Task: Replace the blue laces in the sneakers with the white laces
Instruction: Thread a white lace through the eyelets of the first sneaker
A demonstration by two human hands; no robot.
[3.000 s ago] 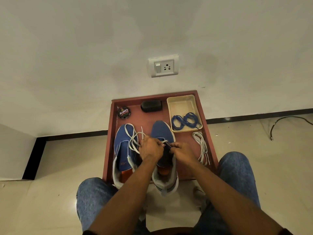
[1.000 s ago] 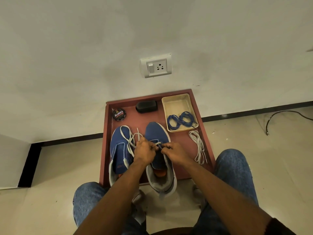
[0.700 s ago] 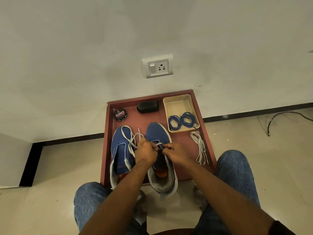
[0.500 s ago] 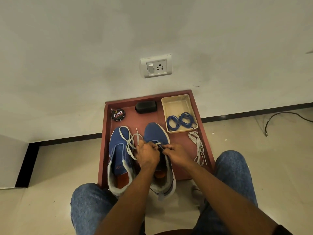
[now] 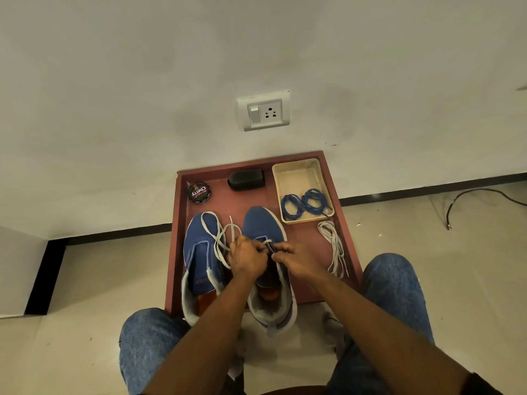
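1. Left hand (image 5: 247,259) knuckles up over the right-side blue fabric sneaker with grey sole (image 5: 263,228), fingers curled in, pinching the flat white lace (image 5: 221,240) at the eyelets.
2. Right hand (image 5: 298,259) just beside it, fingertips curled and pinching the same lace at the throat of that shoe; the exact contact point too small to make out.
3. Lace running in loose loops leftward, draped across the left-side blue fabric sneaker with grey collar (image 5: 201,252), one tip pointing toward the wall.
4. Both sneakers side by side, toes toward the wall, heels overhanging the near edge of the shallow reddish-brown wooden tray (image 5: 343,223).
5. Second bundled white lace (image 5: 333,248) lying on the tray floor right of the hands, near the right rim.
6. Behind it, a cream rectangular plastic dish (image 5: 296,178) holding the coiled blue laces (image 5: 305,202) at its near end.
7. Back of tray: black oblong brush-like block (image 5: 246,180); round black polish tin with red lettering (image 5: 199,192) in the left corner.
8. Tray on pale tiled floor (image 5: 99,280), pushed against a white plastered wall (image 5: 142,81) with black skirting (image 5: 427,185).
9. White switch-and-socket plate (image 5: 263,111) on the wall above the tray.
10. Dark cable (image 5: 482,199) on the floor at far right.
11. Blue denim knees (image 5: 395,286) flanking the tray.
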